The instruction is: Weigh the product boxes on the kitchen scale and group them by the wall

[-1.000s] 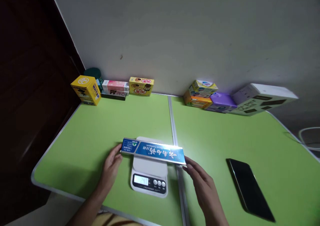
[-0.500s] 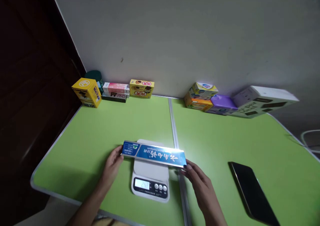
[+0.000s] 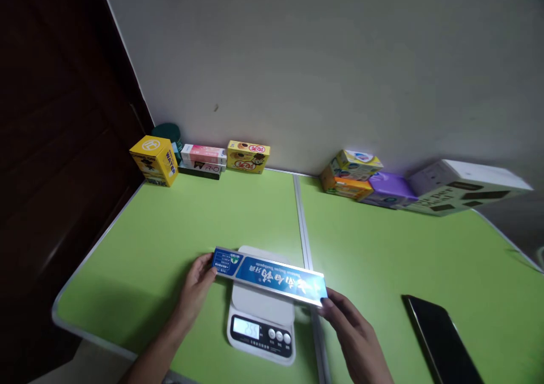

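A long blue toothpaste box (image 3: pixel 270 276) with white lettering lies crosswise over the plate of a white kitchen scale (image 3: pixel 262 307). My left hand (image 3: pixel 196 285) is closed on the box's left end, fingertips and thumb at its edge. At the opposite end, my right hand (image 3: pixel 351 321) grips the corner between thumb and fingers. Whether the hands bear the box's weight I cannot tell. The scale's lit display (image 3: pixel 246 328) shows digits that look like 255, with several round buttons beside it.
Along the wall stand a yellow cube box (image 3: pixel 154 162), a pink-and-white box (image 3: pixel 204 154), a yellow snack box (image 3: pixel 248 157), a small yellow box (image 3: pixel 359 165) on an orange one, a purple pack (image 3: pixel 390 188) and a large white box (image 3: pixel 467 187). A black phone (image 3: pixel 442 338) lies at right.
The whole view has shifted slightly, so things sit lower and further right. Both hands keep hold of the toothpaste box over the scale. The display's digits look different.
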Demonstrator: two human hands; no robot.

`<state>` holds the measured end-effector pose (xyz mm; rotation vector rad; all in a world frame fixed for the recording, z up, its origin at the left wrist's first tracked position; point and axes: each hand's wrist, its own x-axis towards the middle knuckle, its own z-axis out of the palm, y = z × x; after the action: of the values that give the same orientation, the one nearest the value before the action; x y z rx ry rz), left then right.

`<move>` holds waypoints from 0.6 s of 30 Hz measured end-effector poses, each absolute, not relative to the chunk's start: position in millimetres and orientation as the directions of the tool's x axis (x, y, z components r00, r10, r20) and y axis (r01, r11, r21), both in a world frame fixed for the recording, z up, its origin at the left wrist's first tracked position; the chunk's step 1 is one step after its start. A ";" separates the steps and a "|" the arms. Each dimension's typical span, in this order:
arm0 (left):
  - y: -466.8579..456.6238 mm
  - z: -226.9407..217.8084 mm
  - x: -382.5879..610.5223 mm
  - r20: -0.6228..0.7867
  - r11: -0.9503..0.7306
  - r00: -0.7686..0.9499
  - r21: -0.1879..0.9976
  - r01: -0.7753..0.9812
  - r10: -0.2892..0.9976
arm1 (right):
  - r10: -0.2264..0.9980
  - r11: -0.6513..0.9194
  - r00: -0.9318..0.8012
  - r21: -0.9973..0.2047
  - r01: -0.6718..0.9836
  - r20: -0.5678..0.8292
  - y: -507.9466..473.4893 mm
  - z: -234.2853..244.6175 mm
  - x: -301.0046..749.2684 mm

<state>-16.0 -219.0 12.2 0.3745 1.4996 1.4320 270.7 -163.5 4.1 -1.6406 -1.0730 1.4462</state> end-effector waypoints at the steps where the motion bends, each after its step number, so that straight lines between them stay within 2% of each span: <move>1: -218.9 14.3 -16.6 -0.431 0.256 -0.461 0.883 -0.394 0.776 | 0.904 -0.426 0.041 -0.892 0.148 -0.425 -163.0 4.9 270.9; 9: -213.9 27.6 -29.8 -0.409 0.243 -0.493 0.898 -0.367 0.768 | 0.915 -0.400 0.012 -0.900 0.176 -0.404 -154.2 15.6 262.0; 18: -214.2 21.3 -36.5 -0.419 0.245 -0.499 0.893 -0.378 0.759 | 0.916 -0.388 -0.001 -0.888 0.245 -0.401 -149.8 17.3 253.7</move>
<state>-36.5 -214.2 21.3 0.3697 1.5344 1.4549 253.7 -149.8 17.3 -1.6757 -1.2082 1.4251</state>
